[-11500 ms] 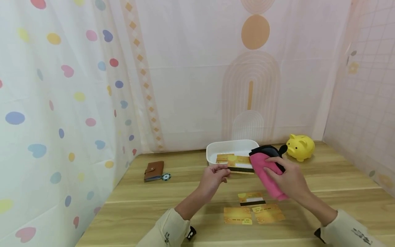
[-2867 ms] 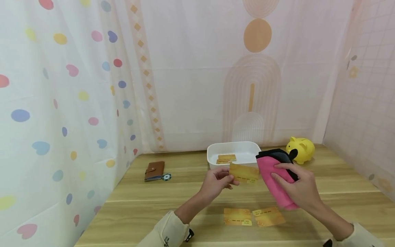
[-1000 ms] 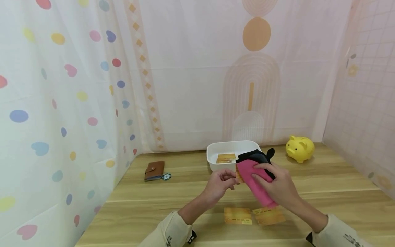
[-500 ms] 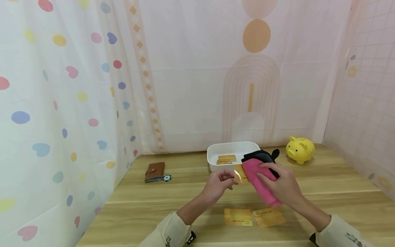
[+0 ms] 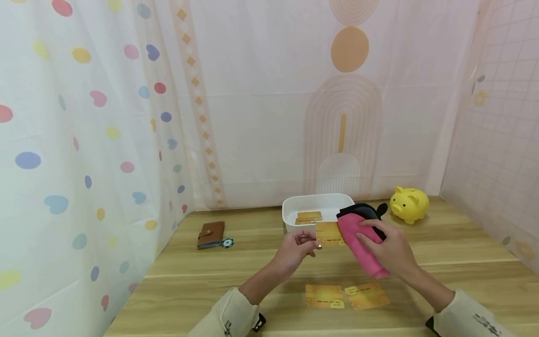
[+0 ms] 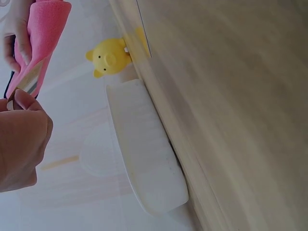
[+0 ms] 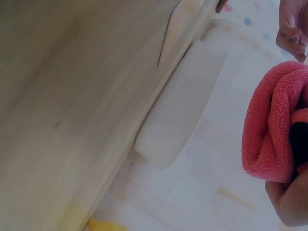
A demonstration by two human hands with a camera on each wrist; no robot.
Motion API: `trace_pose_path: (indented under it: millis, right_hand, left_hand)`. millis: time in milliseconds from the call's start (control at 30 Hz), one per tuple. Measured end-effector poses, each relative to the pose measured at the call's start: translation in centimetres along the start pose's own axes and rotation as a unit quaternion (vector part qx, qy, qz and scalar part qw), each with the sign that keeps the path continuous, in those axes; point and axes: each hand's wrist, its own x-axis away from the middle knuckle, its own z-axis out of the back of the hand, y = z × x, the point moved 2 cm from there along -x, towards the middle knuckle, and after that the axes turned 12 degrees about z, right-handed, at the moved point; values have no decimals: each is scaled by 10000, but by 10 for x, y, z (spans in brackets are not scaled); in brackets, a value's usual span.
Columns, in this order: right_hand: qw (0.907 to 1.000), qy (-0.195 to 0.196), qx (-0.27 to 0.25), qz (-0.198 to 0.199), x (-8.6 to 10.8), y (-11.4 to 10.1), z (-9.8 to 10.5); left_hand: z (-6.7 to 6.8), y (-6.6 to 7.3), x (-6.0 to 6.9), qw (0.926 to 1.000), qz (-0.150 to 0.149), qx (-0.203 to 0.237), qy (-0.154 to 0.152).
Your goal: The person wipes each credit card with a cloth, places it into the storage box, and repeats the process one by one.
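The left hand [image 5: 293,250] pinches the left end of an orange-yellow card [image 5: 329,233] between thumb and fingers. The card's right end is hidden behind a folded pink fleece cloth [image 5: 360,243] with a black part [image 5: 366,211] along its top. The right hand [image 5: 391,245] grips that cloth, thumb on its pink side. Two more cards lie flat on the table below: one card [image 5: 324,296] at left and a tilted card [image 5: 367,296] at right. In the right wrist view the cloth [image 7: 269,125] shows its rolled, fluffy end.
A white tray [image 5: 290,211] with cards [image 5: 309,216] in it stands at the back of the wooden table [image 5: 189,290]. At the left lie a brown wallet [image 5: 211,235] and a round chip [image 5: 227,243]. A yellow piggy bank [image 5: 409,204] stands at the back right.
Since half a second ago the right hand and cloth have shifted slightly right, and more of the pinched card shows. Earlier, a striped card lay above the two table cards; it is gone from there.
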Motion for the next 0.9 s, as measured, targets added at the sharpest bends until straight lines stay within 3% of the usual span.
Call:
trace_pose_path:
  millis: [367,900]
  right_hand:
    - [9989,-136,-62,-441,0,8,9]
    - [9990,-108,-234,-375,-1,-5,13]
  left_hand:
    - [6,-2,-4,9986,194,492,63]
    - [41,-6,-35,9864,389,1213,1036]
